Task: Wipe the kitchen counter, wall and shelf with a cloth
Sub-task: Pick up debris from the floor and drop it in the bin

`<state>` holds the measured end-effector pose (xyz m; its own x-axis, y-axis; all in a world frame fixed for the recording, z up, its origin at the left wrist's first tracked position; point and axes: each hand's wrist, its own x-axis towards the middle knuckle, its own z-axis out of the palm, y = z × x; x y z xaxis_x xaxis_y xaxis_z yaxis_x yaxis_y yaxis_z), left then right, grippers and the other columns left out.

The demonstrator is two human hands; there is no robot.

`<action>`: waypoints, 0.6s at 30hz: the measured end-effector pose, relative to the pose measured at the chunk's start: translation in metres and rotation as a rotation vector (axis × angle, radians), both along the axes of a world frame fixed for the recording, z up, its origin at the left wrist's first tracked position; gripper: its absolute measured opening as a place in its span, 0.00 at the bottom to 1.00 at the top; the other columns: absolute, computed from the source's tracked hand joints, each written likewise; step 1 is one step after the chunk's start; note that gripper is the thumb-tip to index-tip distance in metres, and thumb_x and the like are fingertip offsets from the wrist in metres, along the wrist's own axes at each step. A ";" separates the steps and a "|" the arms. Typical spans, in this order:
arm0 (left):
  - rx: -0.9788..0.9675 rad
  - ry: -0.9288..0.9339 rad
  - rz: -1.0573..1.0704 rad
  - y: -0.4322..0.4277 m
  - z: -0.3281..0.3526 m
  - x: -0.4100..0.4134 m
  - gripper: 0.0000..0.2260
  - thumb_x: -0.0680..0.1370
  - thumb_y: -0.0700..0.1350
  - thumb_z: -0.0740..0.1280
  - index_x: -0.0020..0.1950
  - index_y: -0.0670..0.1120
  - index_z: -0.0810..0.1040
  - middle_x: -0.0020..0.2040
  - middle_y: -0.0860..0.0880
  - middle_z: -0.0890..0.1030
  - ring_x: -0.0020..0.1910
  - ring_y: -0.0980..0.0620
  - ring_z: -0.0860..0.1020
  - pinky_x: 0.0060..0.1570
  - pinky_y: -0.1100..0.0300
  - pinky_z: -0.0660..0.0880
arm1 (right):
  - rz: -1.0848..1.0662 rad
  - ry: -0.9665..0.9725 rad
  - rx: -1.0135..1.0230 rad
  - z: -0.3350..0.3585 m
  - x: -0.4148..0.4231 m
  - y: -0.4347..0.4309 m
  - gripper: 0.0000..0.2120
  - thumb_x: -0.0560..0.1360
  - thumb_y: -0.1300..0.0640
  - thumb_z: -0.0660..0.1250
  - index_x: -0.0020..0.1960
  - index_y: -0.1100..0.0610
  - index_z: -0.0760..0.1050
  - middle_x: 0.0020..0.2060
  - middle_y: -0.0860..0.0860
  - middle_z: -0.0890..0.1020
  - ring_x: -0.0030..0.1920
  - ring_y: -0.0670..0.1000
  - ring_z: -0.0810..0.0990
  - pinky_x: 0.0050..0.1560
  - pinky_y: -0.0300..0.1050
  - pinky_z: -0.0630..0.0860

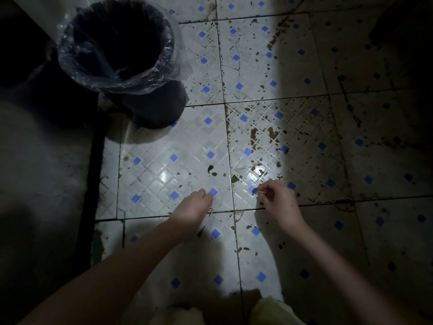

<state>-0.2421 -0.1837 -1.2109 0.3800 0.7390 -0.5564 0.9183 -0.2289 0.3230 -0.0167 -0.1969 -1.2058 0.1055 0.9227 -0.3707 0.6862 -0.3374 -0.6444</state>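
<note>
No cloth shows in the head view. Both my bare arms reach down to a dirty white floor tile [164, 174] with blue diamonds. My left hand [194, 207] hangs just above the floor with its fingers curled under, and what they hold is hidden. My right hand [278, 200] pinches a small scrap [257, 191] between thumb and fingertips at floor level. A few green leaf scraps [210, 170] lie on the tile just beyond both hands.
A dark bin [121, 52] lined with a clear plastic bag stands at the upper left. A dark cabinet base [42, 160] runs along the left. Brown stains and crumbs [264, 134] cover the tiles to the right. My pale slippers [274, 311] show at the bottom edge.
</note>
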 end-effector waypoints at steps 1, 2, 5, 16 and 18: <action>0.004 -0.018 0.021 -0.001 0.000 -0.002 0.05 0.78 0.35 0.60 0.51 0.43 0.71 0.48 0.45 0.72 0.47 0.48 0.72 0.45 0.57 0.69 | -0.001 0.000 -0.003 0.000 0.000 0.000 0.07 0.74 0.66 0.68 0.48 0.56 0.79 0.43 0.45 0.77 0.43 0.41 0.76 0.46 0.33 0.74; 0.015 -0.044 0.060 -0.002 0.001 -0.005 0.05 0.78 0.36 0.60 0.51 0.43 0.71 0.48 0.45 0.72 0.46 0.48 0.72 0.45 0.57 0.69 | -0.001 -0.002 -0.006 0.000 0.000 -0.001 0.07 0.74 0.66 0.68 0.49 0.56 0.79 0.44 0.46 0.77 0.44 0.42 0.76 0.48 0.34 0.75; 0.076 -0.138 0.248 -0.001 0.007 -0.015 0.06 0.78 0.34 0.58 0.50 0.43 0.71 0.46 0.46 0.71 0.45 0.47 0.71 0.45 0.56 0.70 | 0.007 -0.014 -0.013 0.000 0.000 -0.002 0.08 0.73 0.67 0.67 0.49 0.57 0.79 0.45 0.48 0.79 0.46 0.45 0.77 0.49 0.35 0.74; 0.174 -0.163 0.391 0.012 0.021 -0.022 0.09 0.80 0.39 0.55 0.46 0.43 0.74 0.48 0.46 0.72 0.42 0.50 0.74 0.46 0.57 0.75 | 0.006 0.027 0.007 0.003 -0.008 -0.001 0.09 0.75 0.66 0.65 0.46 0.53 0.77 0.46 0.46 0.79 0.45 0.40 0.77 0.47 0.30 0.72; 0.174 -0.202 0.394 0.015 0.019 -0.019 0.09 0.80 0.40 0.56 0.48 0.44 0.76 0.48 0.48 0.73 0.43 0.53 0.74 0.45 0.62 0.72 | 0.009 0.021 -0.007 0.004 -0.007 0.000 0.08 0.75 0.66 0.65 0.47 0.54 0.78 0.46 0.46 0.79 0.45 0.40 0.77 0.46 0.30 0.72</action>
